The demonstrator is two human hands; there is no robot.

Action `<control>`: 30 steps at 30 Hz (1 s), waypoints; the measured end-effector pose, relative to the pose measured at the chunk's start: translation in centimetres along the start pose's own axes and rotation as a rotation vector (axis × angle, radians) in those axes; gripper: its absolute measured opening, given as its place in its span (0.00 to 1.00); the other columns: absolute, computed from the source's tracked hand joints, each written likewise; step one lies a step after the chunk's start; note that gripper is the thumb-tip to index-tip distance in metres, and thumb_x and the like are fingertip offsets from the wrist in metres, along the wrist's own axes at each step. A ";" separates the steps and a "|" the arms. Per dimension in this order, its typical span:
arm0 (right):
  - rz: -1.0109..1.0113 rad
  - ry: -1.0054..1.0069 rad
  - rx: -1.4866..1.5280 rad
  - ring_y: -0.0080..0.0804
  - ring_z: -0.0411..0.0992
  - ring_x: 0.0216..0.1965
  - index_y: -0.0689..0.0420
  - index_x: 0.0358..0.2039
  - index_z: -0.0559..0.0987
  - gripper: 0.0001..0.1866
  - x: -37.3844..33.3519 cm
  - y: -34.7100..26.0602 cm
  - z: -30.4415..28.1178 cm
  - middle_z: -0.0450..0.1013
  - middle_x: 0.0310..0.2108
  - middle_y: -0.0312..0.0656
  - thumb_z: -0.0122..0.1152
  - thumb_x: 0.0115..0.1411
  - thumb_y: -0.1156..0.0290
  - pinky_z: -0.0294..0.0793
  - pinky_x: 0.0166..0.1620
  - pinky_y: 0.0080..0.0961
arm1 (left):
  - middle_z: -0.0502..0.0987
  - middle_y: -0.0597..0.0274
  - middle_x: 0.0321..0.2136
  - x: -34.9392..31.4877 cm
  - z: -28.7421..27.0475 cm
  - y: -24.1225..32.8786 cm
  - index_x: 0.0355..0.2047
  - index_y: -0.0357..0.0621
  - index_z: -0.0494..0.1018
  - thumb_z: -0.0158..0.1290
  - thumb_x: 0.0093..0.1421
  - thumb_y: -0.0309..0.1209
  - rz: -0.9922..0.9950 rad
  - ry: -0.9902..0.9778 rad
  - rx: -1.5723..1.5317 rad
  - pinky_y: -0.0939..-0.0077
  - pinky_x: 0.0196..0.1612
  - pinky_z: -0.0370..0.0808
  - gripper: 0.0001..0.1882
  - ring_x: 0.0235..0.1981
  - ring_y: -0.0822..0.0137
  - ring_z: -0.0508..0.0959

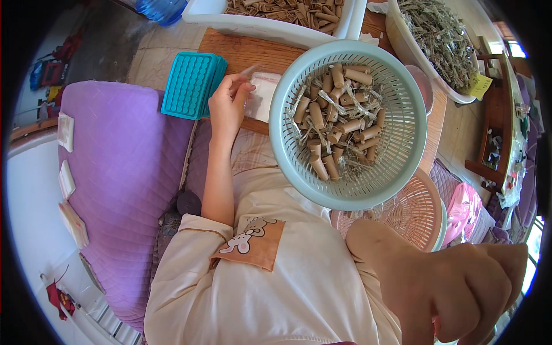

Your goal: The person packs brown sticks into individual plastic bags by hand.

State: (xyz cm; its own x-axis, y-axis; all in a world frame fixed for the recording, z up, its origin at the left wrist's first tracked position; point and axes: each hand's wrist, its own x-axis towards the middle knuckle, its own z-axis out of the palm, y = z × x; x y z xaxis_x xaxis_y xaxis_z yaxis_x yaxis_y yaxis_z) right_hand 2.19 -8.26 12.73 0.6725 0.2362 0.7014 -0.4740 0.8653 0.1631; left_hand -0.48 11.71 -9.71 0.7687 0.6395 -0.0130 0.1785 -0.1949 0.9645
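My left hand [229, 106] is closed in a pinch above the table, beside a stack of teal trays with round cells [192, 86]. A thin pale sliver pokes out past its fingers, too small to name. Under and beside those fingers lies a small white packet [265, 95]. Raised close to the camera at lower right, my right hand [460, 287] has its fingers curled; what they hold, if anything, is hidden. Between the hands sits a pale green slotted basket [405, 155], holding several brown cork-shaped stoppers [351, 126] tangled with thin clear wires.
A pink slotted basket [422, 201] sits partly under the green one. At the back, a white tub [264, 24] holds many brown pieces, and a round basin [405, 43] holds tangled clear wires. A purple quilted cover [115, 172] lies left. The wooden table [236, 49] runs beneath.
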 end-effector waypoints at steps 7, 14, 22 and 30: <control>0.029 0.000 -0.016 0.23 0.59 0.14 0.55 0.22 0.65 0.07 -0.2 0.1 0.3 0.64 0.20 0.39 0.46 0.57 0.74 0.60 0.13 0.15 | 0.77 0.59 0.23 -0.4 -0.8 1.3 0.35 0.36 0.71 0.56 0.49 0.25 0.041 0.050 0.200 0.85 0.27 0.69 0.12 0.24 0.77 0.74; 0.064 0.012 -0.017 0.22 0.59 0.14 0.55 0.22 0.65 0.07 -0.5 -0.6 0.9 0.63 0.19 0.38 0.44 0.58 0.74 0.58 0.13 0.14 | 0.77 0.60 0.23 -1.1 -1.4 4.0 0.36 0.37 0.71 0.61 0.45 0.26 0.041 0.073 0.004 0.87 0.27 0.68 0.17 0.24 0.78 0.73; 0.096 0.018 -0.024 0.21 0.59 0.15 0.55 0.21 0.66 0.09 -0.6 -0.7 1.0 0.63 0.19 0.37 0.42 0.58 0.75 0.57 0.13 0.13 | 0.76 0.59 0.24 -2.3 -2.0 6.1 0.36 0.37 0.70 0.60 0.44 0.23 0.072 0.030 -0.085 0.86 0.29 0.70 0.17 0.26 0.78 0.73; 0.423 0.606 -0.679 0.28 0.61 0.15 0.59 0.23 0.66 0.07 -2.6 -4.5 -0.3 0.68 0.23 0.47 0.48 0.55 0.72 0.59 0.14 0.20 | 0.76 0.58 0.24 -3.8 -1.3 8.0 0.36 0.37 0.70 0.59 0.44 0.20 0.099 -0.129 -0.250 0.86 0.29 0.70 0.17 0.25 0.76 0.75</control>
State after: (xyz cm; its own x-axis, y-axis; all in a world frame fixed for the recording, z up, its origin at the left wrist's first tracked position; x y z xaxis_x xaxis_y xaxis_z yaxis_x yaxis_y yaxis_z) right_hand 2.73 -12.62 9.95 0.7895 0.6041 0.1080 -0.4430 0.6828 -0.5809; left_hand -2.76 8.72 -1.55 0.8494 0.5235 0.0662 -0.0457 -0.0520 0.9976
